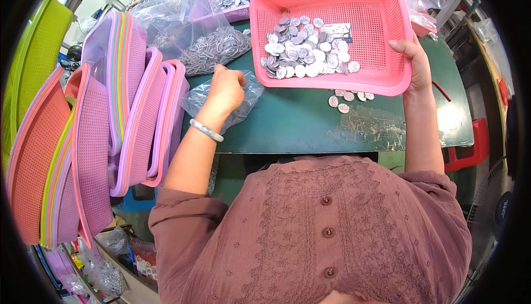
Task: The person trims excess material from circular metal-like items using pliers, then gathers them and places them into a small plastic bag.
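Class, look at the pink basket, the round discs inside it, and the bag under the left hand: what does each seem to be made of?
Pink basket: likely moulded plastic, matte, with fine mesh holes. Discs: probably metal, silvery grey and shiny. Bag under the left hand: thin clear plastic film, crinkled and glossy.

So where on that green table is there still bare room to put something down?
The widest bare patch of the green table lies along its near edge, between the clear bag under the left hand and the few loose metal discs below the pink basket. The far left is crowded with bags of metal parts.
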{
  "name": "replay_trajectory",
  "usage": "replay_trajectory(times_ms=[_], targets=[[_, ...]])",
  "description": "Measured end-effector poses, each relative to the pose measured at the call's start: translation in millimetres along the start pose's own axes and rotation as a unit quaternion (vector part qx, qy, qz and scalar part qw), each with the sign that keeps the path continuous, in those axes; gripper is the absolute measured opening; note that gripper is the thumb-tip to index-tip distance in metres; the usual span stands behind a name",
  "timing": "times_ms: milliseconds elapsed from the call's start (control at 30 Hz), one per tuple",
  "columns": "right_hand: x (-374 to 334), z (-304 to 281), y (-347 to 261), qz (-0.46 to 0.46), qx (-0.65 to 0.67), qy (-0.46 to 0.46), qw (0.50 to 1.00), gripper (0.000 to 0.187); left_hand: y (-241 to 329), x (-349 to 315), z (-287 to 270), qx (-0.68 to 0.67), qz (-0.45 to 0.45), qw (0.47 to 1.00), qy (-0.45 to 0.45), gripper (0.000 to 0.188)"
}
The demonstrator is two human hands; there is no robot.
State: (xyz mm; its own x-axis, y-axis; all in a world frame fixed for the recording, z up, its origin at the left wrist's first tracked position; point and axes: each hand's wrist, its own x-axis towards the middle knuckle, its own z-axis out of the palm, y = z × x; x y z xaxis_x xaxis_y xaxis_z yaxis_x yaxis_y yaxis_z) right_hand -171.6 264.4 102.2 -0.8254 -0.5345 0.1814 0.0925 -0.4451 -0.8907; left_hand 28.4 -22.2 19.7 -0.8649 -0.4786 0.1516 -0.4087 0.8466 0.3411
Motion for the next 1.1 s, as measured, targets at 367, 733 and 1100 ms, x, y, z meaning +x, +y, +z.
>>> replay_trajectory(times_ms=[367, 733, 1100], targets=[[3.6, -11.4, 6.8, -0.005, 0.047, 0.000, 0.999, 0.058, 31.5, 18.1, -35.0, 0.173, 0.015, 0.978, -0.113, 0.024], [21.6, -3.4, -32.3, -0.053, 0.008, -0.057, 0.997, 0.056, 54.8, 35.0, -11.4, -0.066, -0.045, 0.994, -0.074, 0.054], [36.6, 57.3, -48.1, -0.089, 0.006, -0.131, 0.987, 0.066, 57.6, 42.5, -6.2, -0.408, -0.136, 0.899, -0.076, 0.049]])
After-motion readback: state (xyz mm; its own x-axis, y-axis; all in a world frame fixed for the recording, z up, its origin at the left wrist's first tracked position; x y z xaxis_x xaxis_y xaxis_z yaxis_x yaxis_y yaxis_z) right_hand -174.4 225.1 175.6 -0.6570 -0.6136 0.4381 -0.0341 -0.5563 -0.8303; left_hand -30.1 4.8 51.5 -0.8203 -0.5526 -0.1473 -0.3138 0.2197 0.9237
